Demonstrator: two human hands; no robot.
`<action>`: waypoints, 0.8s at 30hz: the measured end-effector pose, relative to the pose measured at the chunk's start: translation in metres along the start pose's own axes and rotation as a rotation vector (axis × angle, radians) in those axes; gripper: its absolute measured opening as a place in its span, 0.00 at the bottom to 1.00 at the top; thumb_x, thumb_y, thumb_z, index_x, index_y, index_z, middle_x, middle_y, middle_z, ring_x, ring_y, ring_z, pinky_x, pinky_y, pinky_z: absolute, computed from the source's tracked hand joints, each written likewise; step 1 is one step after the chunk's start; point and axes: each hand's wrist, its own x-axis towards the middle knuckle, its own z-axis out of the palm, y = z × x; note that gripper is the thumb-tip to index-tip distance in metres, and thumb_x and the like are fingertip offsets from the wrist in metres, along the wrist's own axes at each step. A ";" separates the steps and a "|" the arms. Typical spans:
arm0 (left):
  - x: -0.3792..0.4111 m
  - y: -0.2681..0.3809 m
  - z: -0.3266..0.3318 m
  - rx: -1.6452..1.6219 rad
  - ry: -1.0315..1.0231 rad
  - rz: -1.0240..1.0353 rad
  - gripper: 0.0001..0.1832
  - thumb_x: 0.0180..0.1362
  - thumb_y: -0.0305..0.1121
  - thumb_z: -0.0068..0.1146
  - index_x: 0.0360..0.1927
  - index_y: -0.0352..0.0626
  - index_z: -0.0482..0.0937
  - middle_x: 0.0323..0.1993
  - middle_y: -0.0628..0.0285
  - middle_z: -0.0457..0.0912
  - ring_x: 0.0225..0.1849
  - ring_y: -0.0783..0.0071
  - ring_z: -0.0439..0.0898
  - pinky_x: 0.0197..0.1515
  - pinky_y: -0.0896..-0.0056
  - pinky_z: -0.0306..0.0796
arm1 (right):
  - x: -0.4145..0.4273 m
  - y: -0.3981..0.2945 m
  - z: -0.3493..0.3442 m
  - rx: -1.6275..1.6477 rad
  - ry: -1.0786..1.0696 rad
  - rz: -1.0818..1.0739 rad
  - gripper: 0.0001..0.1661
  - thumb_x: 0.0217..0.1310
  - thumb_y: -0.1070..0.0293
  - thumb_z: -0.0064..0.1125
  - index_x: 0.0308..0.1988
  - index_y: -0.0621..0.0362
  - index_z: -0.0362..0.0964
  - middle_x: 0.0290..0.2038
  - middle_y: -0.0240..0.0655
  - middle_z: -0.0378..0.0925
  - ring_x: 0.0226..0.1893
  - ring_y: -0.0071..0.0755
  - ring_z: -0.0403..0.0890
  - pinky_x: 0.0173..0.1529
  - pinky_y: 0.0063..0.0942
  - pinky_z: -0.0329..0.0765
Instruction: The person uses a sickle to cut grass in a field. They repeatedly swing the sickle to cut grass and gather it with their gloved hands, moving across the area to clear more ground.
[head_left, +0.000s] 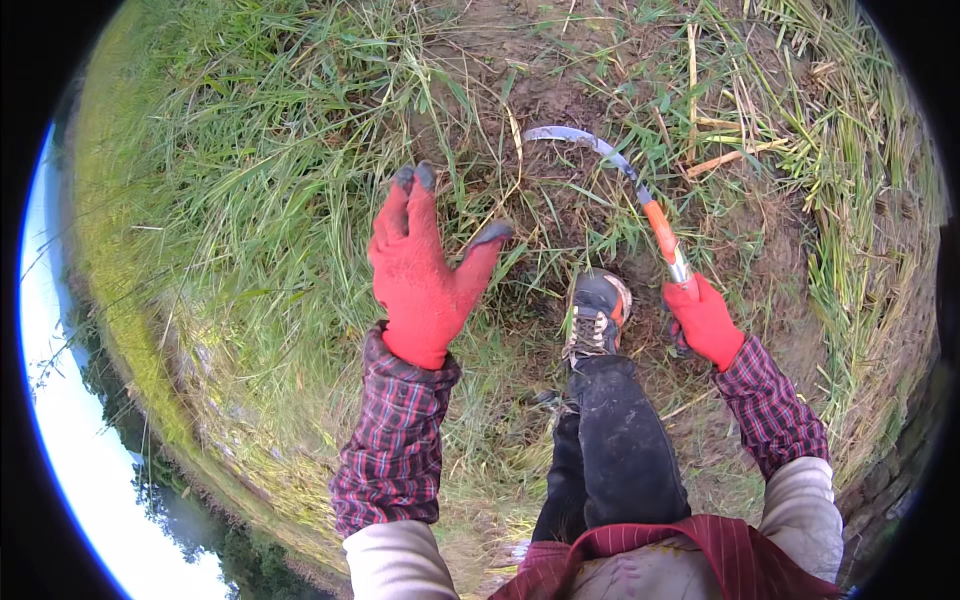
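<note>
My right hand (701, 319), in a red work glove, is closed around the handle of a sickle (661, 231). The curved steel blade reaches up and to the left over bare soil and short grass, its tip near a dry bent stalk. To the left, my left hand (427, 262), in a red glove with dark fingertips, is spread over the standing grass (285, 187) with nothing in it. Whether its fingers touch the blades below cannot be told. My shoe (598, 311) stands on the ground between both hands, nearer the right one.
Cut green stalks (862, 247) lie heaped along the right side. Dry straw stems (731, 159) are scattered on the soil (510, 45) at the upper right. Tall yellow-green growth (135, 337) and dark trees (187, 510) stand at the far left.
</note>
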 end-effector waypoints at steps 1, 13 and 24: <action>0.014 0.005 0.013 -0.046 0.001 0.044 0.47 0.41 0.51 0.68 0.61 0.37 0.61 0.56 0.40 0.66 0.56 0.45 0.66 0.57 0.48 0.59 | -0.002 0.000 0.003 -0.042 -0.021 0.007 0.20 0.59 0.55 0.56 0.40 0.59 0.64 0.22 0.29 0.71 0.15 0.21 0.73 0.17 0.21 0.68; 0.029 -0.013 0.094 0.640 -0.755 -0.173 0.55 0.39 0.59 0.64 0.65 0.36 0.53 0.56 0.43 0.68 0.54 0.50 0.72 0.53 0.52 0.65 | -0.009 0.010 -0.015 0.064 0.076 0.006 0.17 0.59 0.55 0.55 0.38 0.57 0.64 0.22 0.28 0.69 0.14 0.20 0.70 0.14 0.21 0.65; 0.007 -0.032 0.082 0.389 -0.651 0.045 0.08 0.50 0.31 0.50 0.33 0.40 0.73 0.27 0.52 0.81 0.32 0.53 0.82 0.35 0.57 0.74 | 0.029 -0.014 -0.029 -0.958 -0.069 -0.624 0.14 0.55 0.64 0.56 0.42 0.52 0.68 0.30 0.36 0.69 0.18 0.28 0.76 0.22 0.26 0.74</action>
